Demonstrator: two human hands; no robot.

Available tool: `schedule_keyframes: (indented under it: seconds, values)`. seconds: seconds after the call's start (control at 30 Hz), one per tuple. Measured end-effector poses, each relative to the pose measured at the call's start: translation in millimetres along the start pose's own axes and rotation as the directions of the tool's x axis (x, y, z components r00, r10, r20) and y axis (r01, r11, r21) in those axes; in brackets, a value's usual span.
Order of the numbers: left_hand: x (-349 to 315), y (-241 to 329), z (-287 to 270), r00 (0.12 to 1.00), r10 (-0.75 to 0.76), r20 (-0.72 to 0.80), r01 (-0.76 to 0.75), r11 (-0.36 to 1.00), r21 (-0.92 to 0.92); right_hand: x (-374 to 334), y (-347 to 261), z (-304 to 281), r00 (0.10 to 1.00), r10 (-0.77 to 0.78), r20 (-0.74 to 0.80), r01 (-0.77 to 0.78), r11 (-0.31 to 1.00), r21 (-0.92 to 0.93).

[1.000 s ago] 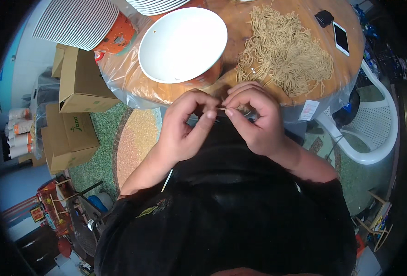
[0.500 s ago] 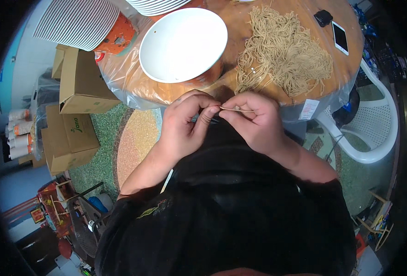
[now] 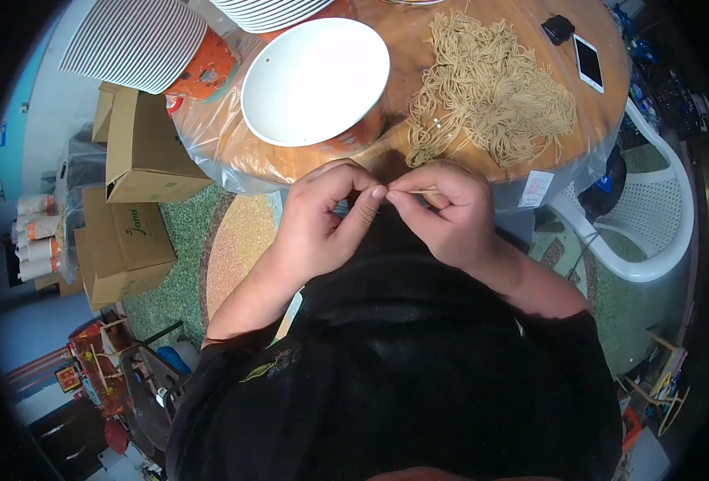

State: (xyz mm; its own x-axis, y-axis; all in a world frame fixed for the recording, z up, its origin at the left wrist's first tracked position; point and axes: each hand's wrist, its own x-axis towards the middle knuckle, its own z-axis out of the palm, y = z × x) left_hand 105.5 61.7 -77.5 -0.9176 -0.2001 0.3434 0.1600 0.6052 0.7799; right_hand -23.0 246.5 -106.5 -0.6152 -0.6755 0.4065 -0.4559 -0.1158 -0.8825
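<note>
glossy white bowl [image 3: 314, 80], fibrous strand pile [image 3: 491, 100]

Three brown cardboard boxes [image 3: 134, 156] stacked on the floor at far left, flaps partly open, the lowest [image 3: 122, 248] bearing small green printing on its side. White rectangular smartphone [image 3: 588, 62] lying flat near the right edge of the round wooden surface [image 3: 402, 48], screen pale and blank. Small black rectangular case [image 3: 558, 29] just beside it. White paper label [image 3: 535, 188] with dark print hanging from the clear plastic sheet at the surface's near rim.
</note>
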Motion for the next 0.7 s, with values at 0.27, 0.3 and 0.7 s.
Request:
schedule_keyframes:
  seconds: [0.27,0.3,0.7]
  values:
    - [62,33,-47,0.99,0.106,-0.089,-0.093,0.985,0.144,35,25,23,0.923,-0.068,-0.379,0.12,0.986,0.116]
    - [76,29,-51,1.0,-0.024,-0.007,0.024,0.995,0.102,41,33,28,0.901,-0.101,-0.421,0.167,0.978,0.123]
    - [106,2,-61,0.889,-0.309,0.337,0.306,0.95,0.064,47,55,54,0.883,-0.049,-0.467,0.219,0.922,0.318]
